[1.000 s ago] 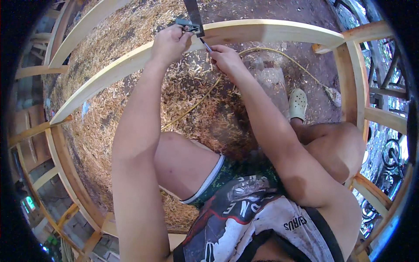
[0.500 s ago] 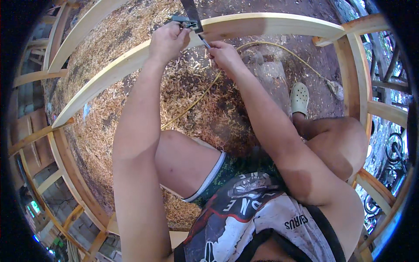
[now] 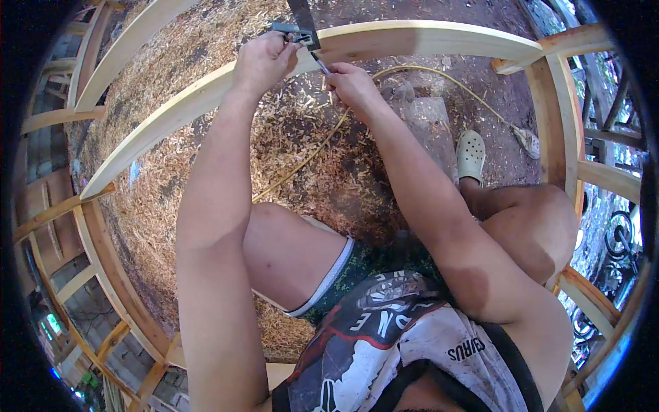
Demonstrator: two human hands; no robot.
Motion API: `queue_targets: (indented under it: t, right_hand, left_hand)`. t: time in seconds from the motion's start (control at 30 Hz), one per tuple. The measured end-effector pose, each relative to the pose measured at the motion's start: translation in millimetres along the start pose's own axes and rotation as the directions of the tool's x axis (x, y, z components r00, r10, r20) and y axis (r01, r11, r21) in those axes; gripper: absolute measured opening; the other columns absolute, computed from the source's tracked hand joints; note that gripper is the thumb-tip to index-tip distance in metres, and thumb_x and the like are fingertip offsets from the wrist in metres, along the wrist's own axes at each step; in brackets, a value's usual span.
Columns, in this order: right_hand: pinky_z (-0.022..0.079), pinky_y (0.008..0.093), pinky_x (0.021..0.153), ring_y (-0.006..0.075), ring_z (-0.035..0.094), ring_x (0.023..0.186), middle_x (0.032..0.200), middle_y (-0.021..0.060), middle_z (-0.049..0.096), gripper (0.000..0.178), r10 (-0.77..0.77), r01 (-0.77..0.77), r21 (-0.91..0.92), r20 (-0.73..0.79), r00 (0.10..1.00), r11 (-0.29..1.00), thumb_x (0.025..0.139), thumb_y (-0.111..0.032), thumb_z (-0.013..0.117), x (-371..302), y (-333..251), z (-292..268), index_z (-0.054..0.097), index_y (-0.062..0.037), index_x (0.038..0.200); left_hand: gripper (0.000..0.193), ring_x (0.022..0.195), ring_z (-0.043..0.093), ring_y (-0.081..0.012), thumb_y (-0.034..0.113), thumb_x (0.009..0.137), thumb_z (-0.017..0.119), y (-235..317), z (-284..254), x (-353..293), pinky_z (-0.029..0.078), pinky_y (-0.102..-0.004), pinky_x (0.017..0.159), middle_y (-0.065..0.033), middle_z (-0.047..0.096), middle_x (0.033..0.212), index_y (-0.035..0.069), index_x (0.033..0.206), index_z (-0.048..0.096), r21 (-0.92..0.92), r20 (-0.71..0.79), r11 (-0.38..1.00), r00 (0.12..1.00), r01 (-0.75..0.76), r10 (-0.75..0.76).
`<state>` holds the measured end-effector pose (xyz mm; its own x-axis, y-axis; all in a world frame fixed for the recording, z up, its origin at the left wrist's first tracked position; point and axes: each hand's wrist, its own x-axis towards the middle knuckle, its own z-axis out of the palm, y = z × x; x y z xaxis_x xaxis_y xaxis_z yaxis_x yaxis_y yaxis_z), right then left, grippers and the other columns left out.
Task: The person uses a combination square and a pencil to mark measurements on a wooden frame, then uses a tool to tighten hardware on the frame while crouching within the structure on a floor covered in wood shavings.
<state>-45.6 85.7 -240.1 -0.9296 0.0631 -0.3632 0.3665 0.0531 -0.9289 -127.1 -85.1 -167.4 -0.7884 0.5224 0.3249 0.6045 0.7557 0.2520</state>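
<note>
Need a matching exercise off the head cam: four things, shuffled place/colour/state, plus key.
Column 1
1. Left hand
2. Right hand
3. Cord
4. Clog

Column 2
A. Holding a slim pen-like tool
B. Pale, worn on the right foot
C. Gripping the dark-bladed square at the wooden board
D. Yellow, curving across the ground

Pairs: 1-C, 2-A, 3-D, 4-B
</note>
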Motion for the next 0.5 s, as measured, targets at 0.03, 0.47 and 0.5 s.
queue_targets:
  t: [0.03, 0.47, 0.5]
  right_hand:
    - [0.036, 0.0277, 0.044, 0.0097, 0.047, 0.052, 0.069, 0.0003, 0.055, 0.023, 0.004, -0.004, 0.028, 0.003, 1.0, 1.0, 0.085, -0.014, 0.053, -0.3, -0.4, 0.8, 0.065, -0.0036, 0.101]
    - [0.033, 0.0259, 0.042, 0.0085, 0.045, 0.051, 0.067, 0.0, 0.052, 0.016, 0.096, -0.111, 0.189, 0.087, 0.992, 0.976, 0.088, -0.012, 0.055, -4.9, -5.2, 4.5, 0.064, -0.0035, 0.097]
    - [0.033, 0.0259, 0.042, 0.0085, 0.045, 0.051, 0.067, 0.0, 0.052, 0.016, 0.096, -0.111, 0.188, 0.084, 0.992, 0.976, 0.088, -0.012, 0.055, -3.7, -3.1, 2.3, 0.064, -0.0035, 0.097]
  left_hand:
    - [0.028, 0.072, 0.065, -0.0319, 0.029, 0.086, 0.066, -0.2, 0.0, -0.2, 0.052, -0.0414, 0.066, -0.0105, 0.066, 0.083, 0.003, 0.076, 0.066, 0.005, 0.0, 1.0, 1.0, 0.002, -0.002]
    - [0.029, 0.072, 0.065, -0.0329, 0.031, 0.086, 0.065, -3.4, -4.0, -3.3, 0.052, -0.0422, 0.066, -0.0131, 0.065, 0.079, 0.004, 0.076, 0.066, 0.032, 0.021, 0.999, 1.0, 0.017, -0.018]
    - [0.029, 0.072, 0.065, -0.0329, 0.031, 0.086, 0.065, -2.1, -2.7, -1.6, 0.052, -0.0422, 0.066, -0.0131, 0.065, 0.079, 0.004, 0.076, 0.066, 0.029, 0.02, 0.999, 1.0, 0.015, -0.016]
